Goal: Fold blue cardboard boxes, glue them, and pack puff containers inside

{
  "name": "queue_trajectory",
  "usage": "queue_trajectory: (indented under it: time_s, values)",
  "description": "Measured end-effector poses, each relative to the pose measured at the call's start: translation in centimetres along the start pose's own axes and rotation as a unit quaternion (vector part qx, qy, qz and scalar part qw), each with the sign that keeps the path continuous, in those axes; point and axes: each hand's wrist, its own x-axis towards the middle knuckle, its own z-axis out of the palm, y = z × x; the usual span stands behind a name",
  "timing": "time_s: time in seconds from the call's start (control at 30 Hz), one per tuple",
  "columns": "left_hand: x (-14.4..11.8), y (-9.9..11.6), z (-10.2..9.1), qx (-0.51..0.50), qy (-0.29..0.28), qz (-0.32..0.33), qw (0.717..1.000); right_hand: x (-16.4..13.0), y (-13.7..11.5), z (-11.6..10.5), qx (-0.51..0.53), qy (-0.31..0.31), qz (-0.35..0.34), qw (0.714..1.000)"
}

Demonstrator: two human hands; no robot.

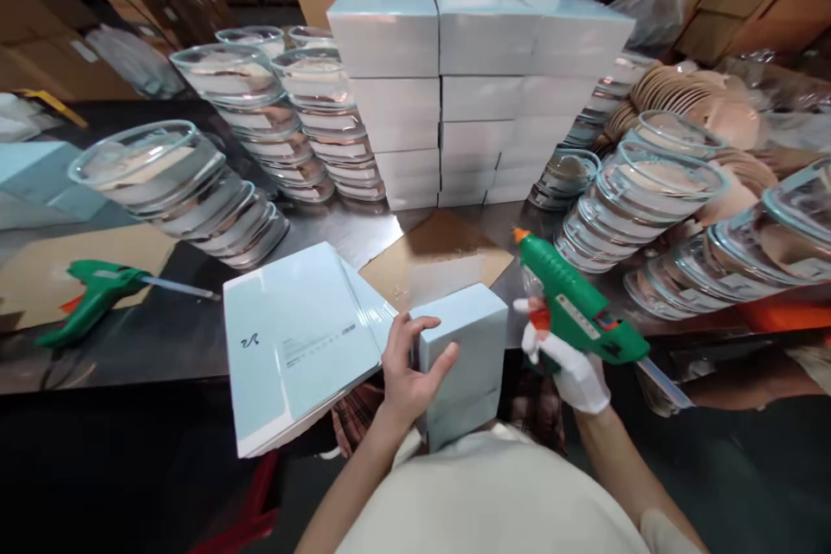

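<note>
My left hand (409, 372), bare, grips the left side of a pale blue box (467, 355) held close to my body at the table's near edge. My right hand (571, 368), in a white glove, holds a green glue gun (575, 303) with its orange tip pointing up and away, just right of the box. A stack of flat, unfolded pale blue box blanks (295, 338) lies on the table beside my left hand.
A wall of stacked pale blue boxes (480, 95) stands mid-table. Leaning stacks of glass containers (195, 190) flank it left and right (642, 190). A second green glue gun (97, 294) lies at the left. A cardboard sheet (434, 264) lies in front.
</note>
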Motion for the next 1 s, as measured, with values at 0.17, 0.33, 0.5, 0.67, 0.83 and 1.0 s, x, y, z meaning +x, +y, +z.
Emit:
queue_trajectory:
  time_s: [0.17,0.33,0.5,0.67,0.83,1.0]
  values:
    - [0.1,1.1,0.5,0.019,-0.007,0.046,0.999,-2.3,-1.1,0.6,-0.162,-0.048,-0.125,0.978]
    - [0.1,1.5,0.6,0.012,-0.02,0.087,0.996,-1.6,-1.7,2.6,-0.278,-0.057,-0.258,0.923]
    - [-0.4,1.2,0.4,0.032,-0.007,0.064,0.997,-0.8,-1.0,1.9,-0.365,-0.017,-0.287,0.886]
    - [-1.1,0.2,-0.3,0.021,-0.008,0.033,0.999,0.0,2.0,-1.0,-0.292,0.071,-0.068,0.951]
    - [-1.7,-0.8,-0.3,-0.016,-0.016,-0.034,0.999,3.1,4.6,-0.5,-0.146,0.074,0.191,0.968]
    - [-2.0,-1.7,-0.2,-0.056,-0.021,-0.077,0.995,5.6,3.6,-2.0,-0.187,0.064,0.243,0.95]
